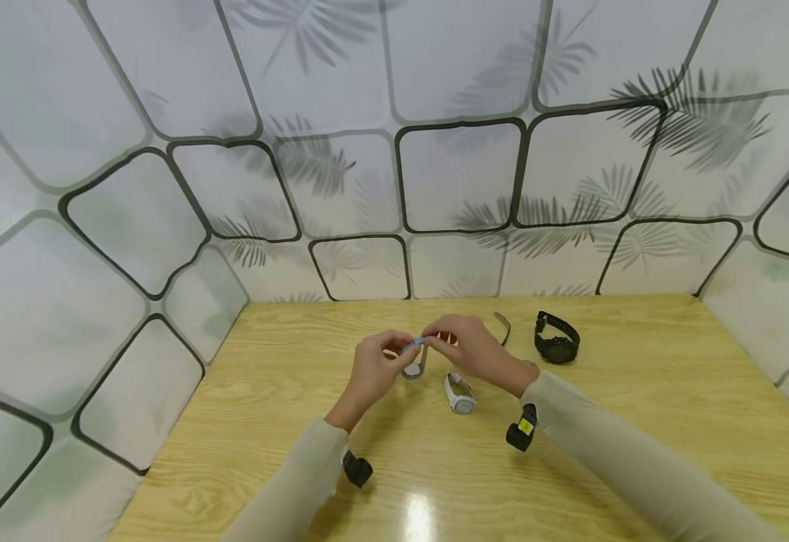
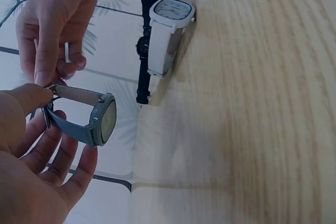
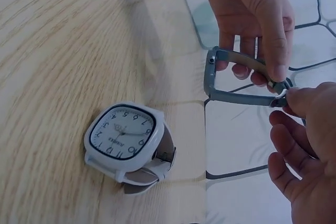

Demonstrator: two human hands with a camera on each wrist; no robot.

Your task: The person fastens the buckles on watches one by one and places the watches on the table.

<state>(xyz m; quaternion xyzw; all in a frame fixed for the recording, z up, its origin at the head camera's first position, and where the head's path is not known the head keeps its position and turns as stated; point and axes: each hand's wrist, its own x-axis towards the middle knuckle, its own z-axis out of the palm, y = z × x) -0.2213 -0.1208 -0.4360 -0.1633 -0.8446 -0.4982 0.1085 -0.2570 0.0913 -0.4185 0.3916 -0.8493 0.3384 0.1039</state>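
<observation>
A blue-grey wristwatch [image 1: 412,369] is held up in front of me, its strap closed into a loop. My left hand [image 1: 376,367] pinches the strap by the buckle between thumb and fingers. At the same end, my right hand [image 1: 467,348] pinches the strap at the metal buckle [image 3: 281,94]. The watch's round-cornered case [image 2: 106,120] hangs away from both hands in the left wrist view. Just to the right, a white wristwatch [image 1: 462,404] with a squarish numbered dial [image 3: 123,132] lies on the table, its strap looped behind it.
A large black watch [image 1: 557,349] lies on the wooden table [image 1: 286,354] at the right rear. Beside it, a thin dark strap [image 1: 504,327] shows partly behind my right hand. Patterned cloth [image 1: 462,181] stands behind the table and along its sides.
</observation>
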